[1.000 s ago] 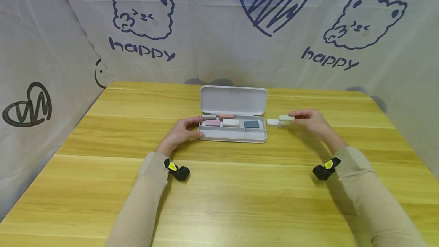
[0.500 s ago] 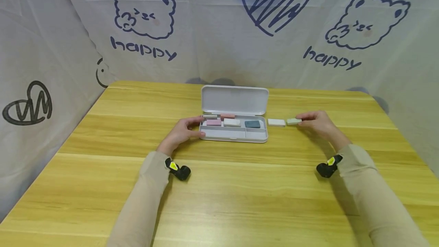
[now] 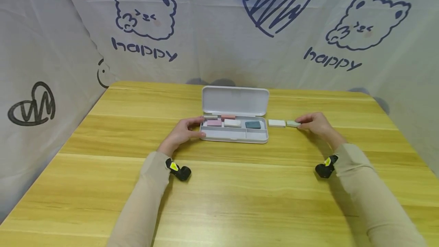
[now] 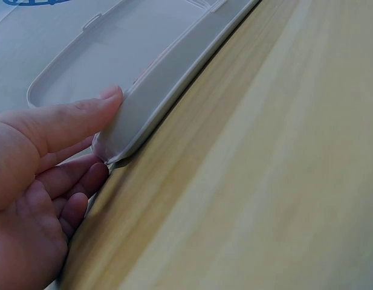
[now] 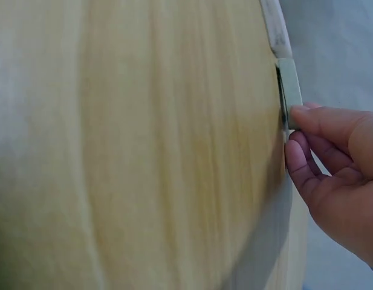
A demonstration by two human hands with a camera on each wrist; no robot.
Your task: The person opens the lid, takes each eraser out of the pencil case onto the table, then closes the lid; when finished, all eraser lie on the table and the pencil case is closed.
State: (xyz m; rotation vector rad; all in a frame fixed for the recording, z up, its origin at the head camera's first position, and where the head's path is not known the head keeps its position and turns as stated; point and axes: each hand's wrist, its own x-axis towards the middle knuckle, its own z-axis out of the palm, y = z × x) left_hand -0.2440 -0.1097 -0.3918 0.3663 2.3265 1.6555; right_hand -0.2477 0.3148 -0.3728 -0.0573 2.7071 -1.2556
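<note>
A white pencil case (image 3: 223, 139) lies with its lid up near the back of the table. My left hand (image 3: 180, 130) grips its left end, thumb at the front corner and fingers round the end; the left wrist view shows the thumb (image 4: 83, 121) on the case wall. Inside are a pink eraser (image 3: 214, 123), a white eraser (image 3: 232, 123), a dark blue eraser (image 3: 253, 125), a grey-green one (image 3: 210, 117) and an orange-pink one (image 3: 228, 117). To the right, my right hand (image 3: 317, 124) pinches the end of a pale green eraser (image 5: 289, 90), low at the table.
Another white eraser (image 3: 276, 123) lies on the table between the case and the pale green eraser. The wooden table (image 3: 240, 193) reaches back to a white cloth (image 3: 219, 48) with drawings, which also hangs at both sides.
The pale green eraser has gone right and down, from above the loose white eraser to beside it, with my right hand. My left hand keeps its grip on the case.
</note>
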